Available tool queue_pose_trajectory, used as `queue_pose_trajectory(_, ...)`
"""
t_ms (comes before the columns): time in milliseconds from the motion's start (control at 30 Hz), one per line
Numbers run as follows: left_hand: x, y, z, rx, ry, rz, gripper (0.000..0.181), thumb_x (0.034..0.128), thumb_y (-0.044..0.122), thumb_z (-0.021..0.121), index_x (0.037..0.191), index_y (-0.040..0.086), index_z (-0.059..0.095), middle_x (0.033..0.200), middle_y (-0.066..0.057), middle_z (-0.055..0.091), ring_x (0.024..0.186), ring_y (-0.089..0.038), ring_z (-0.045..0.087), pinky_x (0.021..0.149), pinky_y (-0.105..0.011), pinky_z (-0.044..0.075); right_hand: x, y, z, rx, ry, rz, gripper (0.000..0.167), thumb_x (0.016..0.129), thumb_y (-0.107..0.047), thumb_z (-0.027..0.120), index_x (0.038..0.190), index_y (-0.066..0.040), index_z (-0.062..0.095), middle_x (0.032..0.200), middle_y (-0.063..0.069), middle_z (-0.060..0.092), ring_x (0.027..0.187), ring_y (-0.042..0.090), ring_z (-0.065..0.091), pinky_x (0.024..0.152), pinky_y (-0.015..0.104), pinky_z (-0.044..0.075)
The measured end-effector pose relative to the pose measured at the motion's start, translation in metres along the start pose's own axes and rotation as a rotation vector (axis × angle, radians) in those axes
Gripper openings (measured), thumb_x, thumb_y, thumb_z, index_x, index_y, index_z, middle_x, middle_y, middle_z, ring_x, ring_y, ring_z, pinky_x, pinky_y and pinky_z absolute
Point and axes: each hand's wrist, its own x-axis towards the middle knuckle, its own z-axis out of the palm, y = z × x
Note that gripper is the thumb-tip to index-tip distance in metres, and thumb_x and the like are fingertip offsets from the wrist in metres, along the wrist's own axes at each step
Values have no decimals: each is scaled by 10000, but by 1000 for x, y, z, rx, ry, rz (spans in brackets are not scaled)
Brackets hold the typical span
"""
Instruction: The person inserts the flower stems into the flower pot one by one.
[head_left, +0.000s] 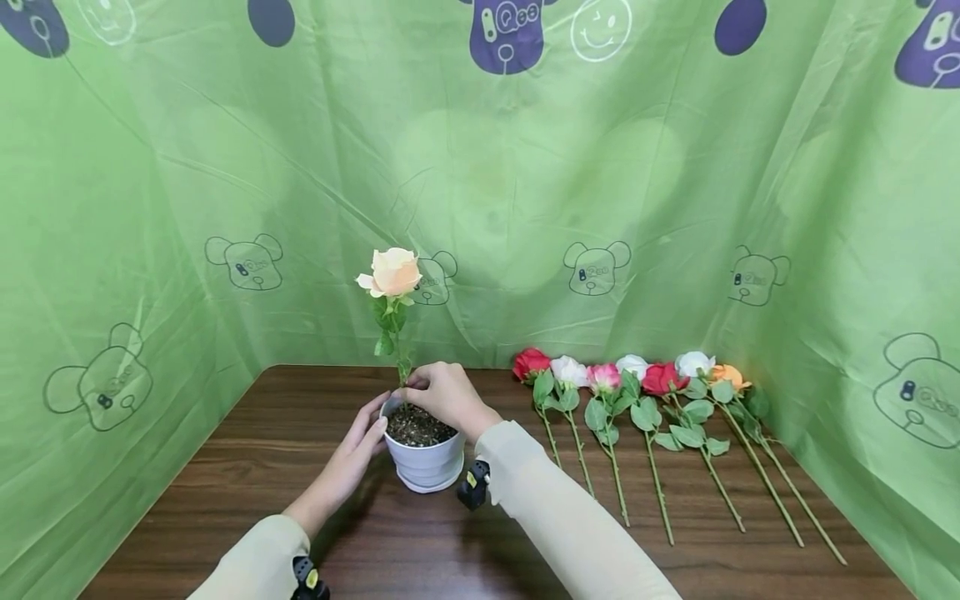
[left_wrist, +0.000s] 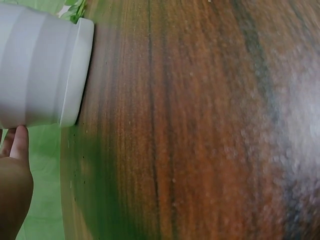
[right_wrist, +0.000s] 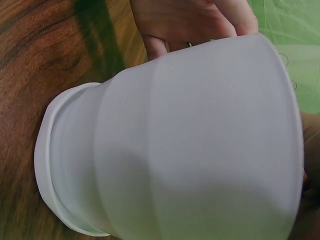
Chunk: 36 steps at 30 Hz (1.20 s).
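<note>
A peach rose (head_left: 393,273) with green leaves stands upright in a white flowerpot (head_left: 426,463) of dark soil (head_left: 418,425). My right hand (head_left: 450,398) pinches the lower part of its stem just above the soil, near the back rim. Against the pot's left side rests my left hand (head_left: 358,443), its fingers fairly straight and the thumb close to the rim. The right wrist view shows the left thumb (right_wrist: 240,17) touching the pot's wall (right_wrist: 210,120). Most of the right hand is hidden behind the pot there.
On the right of the brown wooden table (head_left: 315,417) several roses lie in a row: red roses (head_left: 531,363), white roses (head_left: 568,372), a pink rose (head_left: 603,377) and an orange rose (head_left: 729,377). A green cloth (head_left: 495,192) encloses the back and sides.
</note>
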Motion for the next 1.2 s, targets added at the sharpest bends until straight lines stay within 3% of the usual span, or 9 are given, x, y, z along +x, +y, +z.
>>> queue_pose_trajectory(467,1,3,-1,3,-1,2,498,1113,219,345,1570,51,241,1509,-281,339,1355,-410,369,972,-222,444,-17,6,-33,2,-45,-39,235,920,-345,745,1034,-141,773,960,-54,753,868,68,680,812,278,544)
queue_pose_trajectory(933,-1,1,-1,7,7,10,492,1113,213,347,1567,51,252,1518,-282,337,1359,-419,366,975,-231,443,-43,35,-63,61,-40,-62,201,919,-258,750,1038,-96,757,923,-61,743,820,69,671,753,285,548)
queue_pose_trajectory(1200,-1,1,0,12,10,-5,494,1112,230,349,1568,63,255,1520,-276,332,1364,-411,359,975,-232,439,-61,51,-78,28,-34,-33,182,914,-273,749,1025,-129,751,931,-78,737,827,65,665,775,302,544)
